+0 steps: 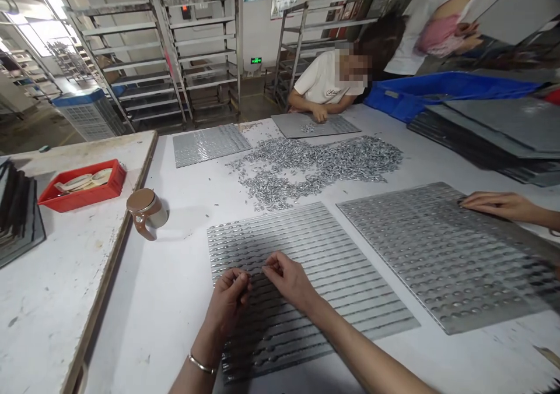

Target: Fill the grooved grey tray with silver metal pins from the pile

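Observation:
Both hands are over a grey sheet (350, 283) marked with long parallel rows; small shiny oval pieces sit along the rows at its left side. My left hand (230, 295), with a bangle on the wrist, is closed in a pinch above the left part of the sheet. Close to its right, my right hand (289, 277) is also pinched, its fingertips low over a row. Whatever the fingers of either hand hold is too small to make out. Beyond the sheet lies a loose spread of the same small silvery pieces (324, 158).
At the right, another person's hand (503, 204) rests on a second sheet (420, 236). Across the table a person in white (324, 82) leans over another sheet (284, 127). A brown-lidded mug (158, 214), a red bin (87, 199) and a blue crate (398, 105) stand around.

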### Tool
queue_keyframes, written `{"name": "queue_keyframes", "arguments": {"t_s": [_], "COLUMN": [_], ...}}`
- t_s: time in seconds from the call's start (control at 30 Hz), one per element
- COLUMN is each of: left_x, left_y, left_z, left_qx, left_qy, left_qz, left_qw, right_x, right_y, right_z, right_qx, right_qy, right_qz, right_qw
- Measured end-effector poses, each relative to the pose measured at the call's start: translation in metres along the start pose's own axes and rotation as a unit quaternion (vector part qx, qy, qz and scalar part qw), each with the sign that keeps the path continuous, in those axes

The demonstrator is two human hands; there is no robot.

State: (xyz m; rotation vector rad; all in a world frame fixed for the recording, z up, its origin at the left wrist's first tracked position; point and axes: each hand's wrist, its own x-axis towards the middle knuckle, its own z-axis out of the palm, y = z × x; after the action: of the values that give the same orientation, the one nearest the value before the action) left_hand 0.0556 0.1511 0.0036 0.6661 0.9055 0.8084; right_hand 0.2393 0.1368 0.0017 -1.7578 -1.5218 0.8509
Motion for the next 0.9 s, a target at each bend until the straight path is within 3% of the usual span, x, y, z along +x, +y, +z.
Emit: {"name": "queue_keyframes", "arguments": {"t_s": [0.13,0.3,0.5,0.63,0.77,0.9], "left_x": [-0.008,-0.015,-0.013,-0.016,-0.019,-0.02], "left_y": [-0.002,-0.007,-0.01,-0.003,0.001,0.001], "left_z": [0.013,0.022,0.016,0.01,0.007,0.007], "left_qx": [0.046,0.078,0.121,0.16,0.18,0.172], "left_qy": [-0.053,-0.098,-0.12,-0.176,-0.218,-0.22], "left_qz": [-0.001,-0.014,-0.08,-0.101,-0.171,-0.189], "left_qw": [0.997,0.992,0.982,0.966,0.944,0.941], "right_x": [-0.028,-0.051,-0.06,-0.061,-0.06,-0.057], "right_y": [-0.012,-0.01,-0.01,-0.015,-0.017,-0.016], "right_z": [-0.015,-0.02,-0.021,-0.025,-0.031,-0.033], "right_qx": [0.048,0.051,0.13,0.19,0.239,0.268], "right_qy": [-0.041,-0.001,-0.091,-0.142,-0.21,-0.229], "right_qz": [-0.117,-0.175,-0.131,-0.109,-0.075,-0.037], "right_qw": [0.991,0.983,0.979,0.965,0.945,0.935]}}
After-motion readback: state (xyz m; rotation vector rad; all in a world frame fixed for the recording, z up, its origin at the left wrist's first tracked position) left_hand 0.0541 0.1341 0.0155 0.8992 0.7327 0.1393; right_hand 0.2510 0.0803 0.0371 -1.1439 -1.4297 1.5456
